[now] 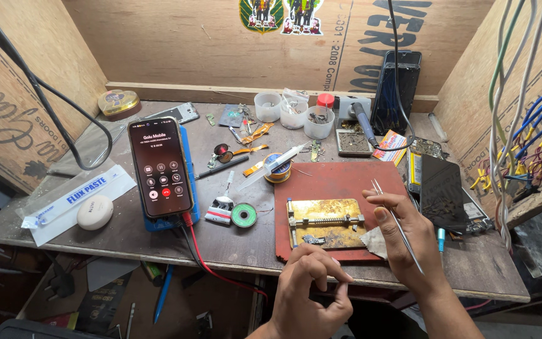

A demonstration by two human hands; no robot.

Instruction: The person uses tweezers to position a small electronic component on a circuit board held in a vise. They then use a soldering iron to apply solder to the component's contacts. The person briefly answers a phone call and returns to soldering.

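Tweezers [398, 225] are pinched in the right hand [403, 232] above the jig [325, 222] on the near red mat [340, 182]. The left hand [312, 282] is curled, fingertips together; steadying it on the table [120, 232] is advised.

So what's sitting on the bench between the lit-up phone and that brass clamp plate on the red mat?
In the head view, between the phone and the brass clamp plate lie a green solder-wick spool and a small red-and-white piece, then bare bench and mat.

thin shiny metal tweezers [396, 221], tarnished brass-coloured metal clamp plate [325, 223]
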